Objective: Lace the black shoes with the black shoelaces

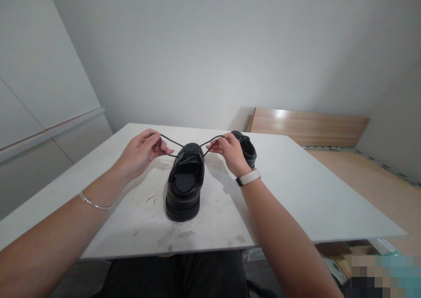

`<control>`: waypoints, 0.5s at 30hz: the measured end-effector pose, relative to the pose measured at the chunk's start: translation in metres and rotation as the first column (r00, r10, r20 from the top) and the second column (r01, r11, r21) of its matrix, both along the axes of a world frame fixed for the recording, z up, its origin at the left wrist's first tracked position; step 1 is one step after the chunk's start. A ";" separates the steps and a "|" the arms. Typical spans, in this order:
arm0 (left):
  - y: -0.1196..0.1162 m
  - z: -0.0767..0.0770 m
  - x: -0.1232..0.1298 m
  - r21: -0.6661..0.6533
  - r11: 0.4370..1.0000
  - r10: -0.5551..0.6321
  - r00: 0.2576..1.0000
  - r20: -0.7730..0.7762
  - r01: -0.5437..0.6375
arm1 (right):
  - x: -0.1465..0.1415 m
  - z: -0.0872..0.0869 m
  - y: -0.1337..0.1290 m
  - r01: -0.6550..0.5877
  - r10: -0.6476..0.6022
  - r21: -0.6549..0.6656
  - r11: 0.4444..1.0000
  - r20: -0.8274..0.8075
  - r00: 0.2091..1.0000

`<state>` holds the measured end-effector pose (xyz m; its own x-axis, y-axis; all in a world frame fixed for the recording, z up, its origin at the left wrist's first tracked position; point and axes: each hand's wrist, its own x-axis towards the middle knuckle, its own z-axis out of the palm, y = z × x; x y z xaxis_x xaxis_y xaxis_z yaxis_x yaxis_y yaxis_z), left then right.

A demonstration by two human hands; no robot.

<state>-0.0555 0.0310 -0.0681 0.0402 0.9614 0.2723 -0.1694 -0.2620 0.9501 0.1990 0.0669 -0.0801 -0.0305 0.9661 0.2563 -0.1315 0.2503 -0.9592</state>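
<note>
A black shoe (183, 188) stands upright on the white table, heel towards me. Its thin black shoelace (171, 140) spreads out to both sides and crosses over the tongue. My left hand (141, 151), left of the shoe, pinches one side of the lace as a loop between thumb and fingers. On the other side my right hand (228, 151) pinches the opposite part of the lace, also doubled back like a loop. Both hands are raised a little above the tabletop. A second black shoe (249, 149) sits behind my right hand, partly hidden by it; its lace is tied.
The white table (296, 192) has dark scuff marks near its front edge. A wooden headboard (305, 124) and a bare bed base (368, 184) lie beyond its right side. Below the right edge is an open box (348, 249) with things in it.
</note>
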 end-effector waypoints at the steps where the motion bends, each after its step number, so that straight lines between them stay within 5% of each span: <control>1: -0.001 0.002 0.001 0.010 1.000 0.007 0.999 0.031 -0.007 | 0.000 0.001 0.000 0.020 -0.020 0.008 1.000 -0.090 0.996; 4: -0.005 0.009 0.001 0.038 0.998 0.052 0.995 0.091 -0.056 | 0.002 0.005 0.002 0.121 -0.105 0.042 0.992 -0.283 0.953; 9: -0.006 0.016 -0.006 0.145 0.985 0.067 0.980 0.190 -0.095 | 0.009 0.017 -0.004 0.203 -0.151 0.116 0.972 -0.352 0.924; 12: -0.010 0.018 -0.009 0.249 0.967 -0.098 0.986 0.133 0.062 | 0.012 0.028 -0.018 -0.064 0.117 0.193 0.979 -0.278 0.953; 15: -0.013 0.017 -0.007 0.318 0.918 -0.223 0.972 -0.078 0.237 | 0.011 0.032 -0.027 -0.344 0.364 0.200 0.917 -0.070 0.929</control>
<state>-0.0626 0.0178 -0.0515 0.2665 0.7847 0.5597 -0.2262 -0.5136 0.8277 0.2099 0.0400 -0.0485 -0.3258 0.8335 0.4463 -0.3403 0.3370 -0.8779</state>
